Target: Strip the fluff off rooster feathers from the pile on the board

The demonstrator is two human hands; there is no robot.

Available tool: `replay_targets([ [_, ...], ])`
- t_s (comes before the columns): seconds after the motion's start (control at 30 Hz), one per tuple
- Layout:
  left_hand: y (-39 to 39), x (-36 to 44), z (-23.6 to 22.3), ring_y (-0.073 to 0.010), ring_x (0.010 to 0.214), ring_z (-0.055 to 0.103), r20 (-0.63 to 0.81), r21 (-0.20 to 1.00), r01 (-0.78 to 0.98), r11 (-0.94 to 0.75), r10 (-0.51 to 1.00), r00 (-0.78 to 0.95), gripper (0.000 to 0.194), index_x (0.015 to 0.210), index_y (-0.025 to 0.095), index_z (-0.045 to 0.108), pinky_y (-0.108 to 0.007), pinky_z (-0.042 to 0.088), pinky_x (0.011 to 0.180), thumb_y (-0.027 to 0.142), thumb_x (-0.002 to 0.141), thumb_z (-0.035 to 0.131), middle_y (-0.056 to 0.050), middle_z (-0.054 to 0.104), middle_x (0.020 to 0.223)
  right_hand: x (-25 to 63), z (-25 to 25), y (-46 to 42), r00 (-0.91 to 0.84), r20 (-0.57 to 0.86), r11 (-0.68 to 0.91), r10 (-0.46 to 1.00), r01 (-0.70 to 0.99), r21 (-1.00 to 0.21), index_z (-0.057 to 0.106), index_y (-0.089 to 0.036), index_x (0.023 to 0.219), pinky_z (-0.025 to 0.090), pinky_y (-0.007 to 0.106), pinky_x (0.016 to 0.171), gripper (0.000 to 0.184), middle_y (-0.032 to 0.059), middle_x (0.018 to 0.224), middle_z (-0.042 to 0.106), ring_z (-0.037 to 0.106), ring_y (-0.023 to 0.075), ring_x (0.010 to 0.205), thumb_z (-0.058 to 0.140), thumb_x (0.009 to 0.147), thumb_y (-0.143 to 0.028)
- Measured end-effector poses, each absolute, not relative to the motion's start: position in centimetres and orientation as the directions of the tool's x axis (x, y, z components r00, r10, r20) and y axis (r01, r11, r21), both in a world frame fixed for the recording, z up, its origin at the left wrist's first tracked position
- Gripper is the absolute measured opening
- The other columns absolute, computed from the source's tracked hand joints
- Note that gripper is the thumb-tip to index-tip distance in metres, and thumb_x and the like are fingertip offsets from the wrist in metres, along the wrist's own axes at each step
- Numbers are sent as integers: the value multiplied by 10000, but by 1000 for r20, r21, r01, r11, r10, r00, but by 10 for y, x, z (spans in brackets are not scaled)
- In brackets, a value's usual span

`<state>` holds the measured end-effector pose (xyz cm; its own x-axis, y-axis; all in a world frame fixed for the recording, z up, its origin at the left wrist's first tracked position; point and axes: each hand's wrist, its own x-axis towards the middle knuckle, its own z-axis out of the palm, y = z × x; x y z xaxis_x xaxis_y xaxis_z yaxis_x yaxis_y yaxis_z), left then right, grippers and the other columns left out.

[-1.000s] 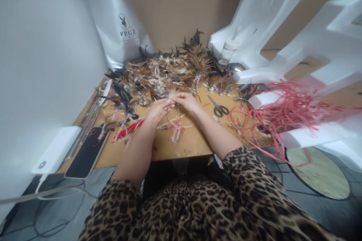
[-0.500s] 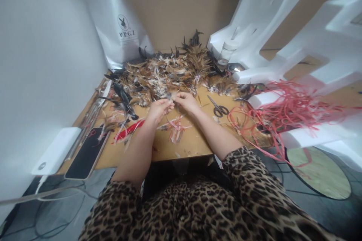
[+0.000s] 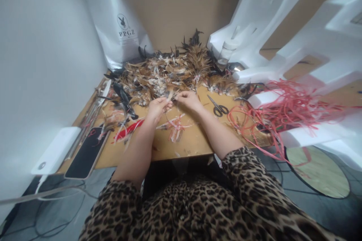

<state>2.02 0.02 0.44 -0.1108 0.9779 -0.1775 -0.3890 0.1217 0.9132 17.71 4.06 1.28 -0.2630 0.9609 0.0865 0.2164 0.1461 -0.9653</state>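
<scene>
My left hand (image 3: 159, 108) is closed in a pinch around the base of a small pale feather (image 3: 170, 97), in front of the feather pile. Just to its right, my right hand (image 3: 188, 99) has thumb and fingertips pressed together near the feather's edge; what it pinches is too small to make out. Beyond both hands spreads a heap of brown, white and black feathers (image 3: 158, 75). Below them lie scraps of pink and white string (image 3: 175, 128) on the wooden table (image 3: 169, 148). Black-handled scissors (image 3: 218, 107) rest to the right of my right hand.
Red strips (image 3: 299, 105) tangle over white foam (image 3: 305, 137) at the right. A phone (image 3: 86, 154) and a white power bank (image 3: 58, 150) lie at the left edge. A silver bag (image 3: 113, 26) stands behind, and a clear jar (image 3: 227, 52) at the back right.
My right hand has drawn slightly to the right, away from the left. More of the pale feather shows above my left fingers. The things on the table look the same.
</scene>
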Motion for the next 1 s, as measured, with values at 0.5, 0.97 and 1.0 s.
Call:
replay_targets([
  [0.5,4,16,1,-61,531,587,-167,892,-444,85,975,-148,108,718,99,622,-140,416,480,157,677,703,-49,669,658,173,29,22,-357,-37,342,934,916,-208,712,-103,853,443,310,692,248,217,907,687,650,269,815,544,693,-190],
  [0.97,0,18,8,-59,571,622,-275,783,-568,253,960,49,54,762,94,617,-112,444,473,96,726,658,-56,683,736,181,16,43,-309,-47,-92,950,-133,-987,623,-146,676,265,191,450,271,-62,469,497,364,41,428,710,547,-369],
  [1.0,0,19,8,-62,581,628,-276,777,-573,260,959,61,51,769,95,620,-111,446,475,92,730,653,-58,687,746,176,14,42,-285,-29,-80,958,-170,-982,626,-147,683,287,191,467,283,-57,492,517,382,43,445,716,542,-375],
])
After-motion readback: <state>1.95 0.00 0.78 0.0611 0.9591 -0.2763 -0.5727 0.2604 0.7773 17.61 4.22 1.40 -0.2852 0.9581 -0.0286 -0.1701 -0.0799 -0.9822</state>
